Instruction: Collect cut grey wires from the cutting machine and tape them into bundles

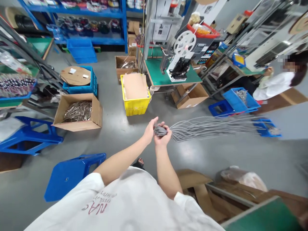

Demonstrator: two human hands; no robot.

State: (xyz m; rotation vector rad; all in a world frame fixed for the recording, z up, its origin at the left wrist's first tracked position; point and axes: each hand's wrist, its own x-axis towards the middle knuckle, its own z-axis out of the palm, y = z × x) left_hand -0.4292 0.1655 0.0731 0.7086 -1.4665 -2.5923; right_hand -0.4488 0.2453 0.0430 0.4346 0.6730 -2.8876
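Observation:
A long bundle of thin grey cables (202,128) stretches out to the right at waist height, its loose strands fanning apart toward the far end. My right hand (164,135) is closed around the bundle near its gathered end. Against that end rests my left hand (149,129), its palm facing the cable tips and its visible fingers stretched out rather than wrapped round. Some of the fingers on both hands are hidden by the cables. Below the hands lies the grey floor.
Ahead stand a yellow crate (136,107) with cardboard in it and a green-topped bench (154,72) carrying a machine (179,64). To the left are a carton of wires (96,110) and a blue stool (68,176). A co-worker (276,81) sits at right.

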